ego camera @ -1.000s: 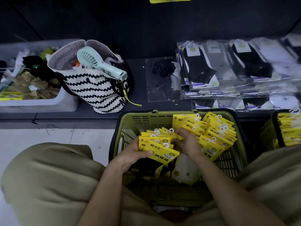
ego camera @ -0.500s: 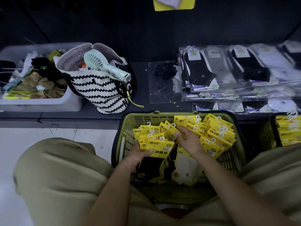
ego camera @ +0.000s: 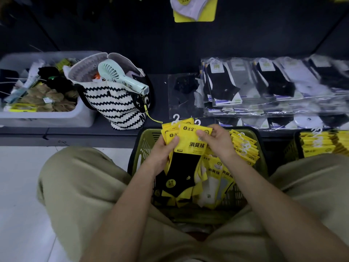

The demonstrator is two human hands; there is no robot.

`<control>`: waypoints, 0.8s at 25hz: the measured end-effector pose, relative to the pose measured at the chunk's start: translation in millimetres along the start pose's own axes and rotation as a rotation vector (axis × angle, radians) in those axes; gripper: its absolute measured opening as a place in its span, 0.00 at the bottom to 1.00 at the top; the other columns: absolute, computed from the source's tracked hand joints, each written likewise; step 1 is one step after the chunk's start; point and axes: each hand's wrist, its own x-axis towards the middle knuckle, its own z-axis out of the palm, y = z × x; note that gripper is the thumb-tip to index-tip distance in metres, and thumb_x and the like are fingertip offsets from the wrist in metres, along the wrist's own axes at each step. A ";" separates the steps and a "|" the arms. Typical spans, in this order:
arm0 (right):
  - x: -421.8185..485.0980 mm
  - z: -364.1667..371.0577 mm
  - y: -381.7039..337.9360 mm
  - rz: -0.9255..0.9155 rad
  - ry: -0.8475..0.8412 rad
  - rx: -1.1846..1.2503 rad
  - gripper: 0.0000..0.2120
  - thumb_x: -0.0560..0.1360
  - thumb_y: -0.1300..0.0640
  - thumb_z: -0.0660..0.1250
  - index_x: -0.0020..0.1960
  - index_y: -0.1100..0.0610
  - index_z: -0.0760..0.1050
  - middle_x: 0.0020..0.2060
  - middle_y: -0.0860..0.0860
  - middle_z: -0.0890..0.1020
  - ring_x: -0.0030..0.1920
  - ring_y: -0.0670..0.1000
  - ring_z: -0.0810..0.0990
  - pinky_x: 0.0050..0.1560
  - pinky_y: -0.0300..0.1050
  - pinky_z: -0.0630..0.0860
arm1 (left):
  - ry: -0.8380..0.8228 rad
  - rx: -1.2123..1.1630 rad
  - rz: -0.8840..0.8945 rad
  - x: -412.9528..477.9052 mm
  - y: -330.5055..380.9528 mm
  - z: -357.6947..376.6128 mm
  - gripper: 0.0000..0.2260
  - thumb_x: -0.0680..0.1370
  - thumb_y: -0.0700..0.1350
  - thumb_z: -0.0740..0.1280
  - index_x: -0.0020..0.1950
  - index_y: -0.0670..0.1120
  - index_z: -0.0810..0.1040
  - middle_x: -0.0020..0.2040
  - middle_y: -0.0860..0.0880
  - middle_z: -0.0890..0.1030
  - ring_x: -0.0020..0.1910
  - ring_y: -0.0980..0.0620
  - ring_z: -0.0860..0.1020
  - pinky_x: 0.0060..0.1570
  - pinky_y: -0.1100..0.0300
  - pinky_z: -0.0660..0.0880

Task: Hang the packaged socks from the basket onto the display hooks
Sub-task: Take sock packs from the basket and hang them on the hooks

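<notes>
Low at centre frame, above the olive plastic basket [ego camera: 258, 148], the left hand [ego camera: 162, 154] grips a fanned bunch of yellow-carded sock packs [ego camera: 190, 140] while the right hand [ego camera: 217, 142] pinches the front card's top, seemingly to single one out for hanging.

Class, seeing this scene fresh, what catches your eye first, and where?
The bright yellow sock packs fanned above the green basket stand out first: the left hand grips the bundle, the right hand pinches the front pack's top corner. Behind on the left, a zigzag tote bag holds a mint handheld fan.
</notes>
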 end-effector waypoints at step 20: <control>70.8 -85.9 -296.1 -0.596 0.246 0.177 0.06 0.76 0.59 0.66 0.43 0.49 0.73 0.37 0.48 0.82 0.37 0.42 0.80 0.39 0.42 0.79 | 0.213 0.255 0.835 38.8 316.4 59.9 0.12 0.76 0.41 0.68 0.59 0.46 0.75 0.52 0.48 0.82 0.51 0.50 0.81 0.49 0.53 0.78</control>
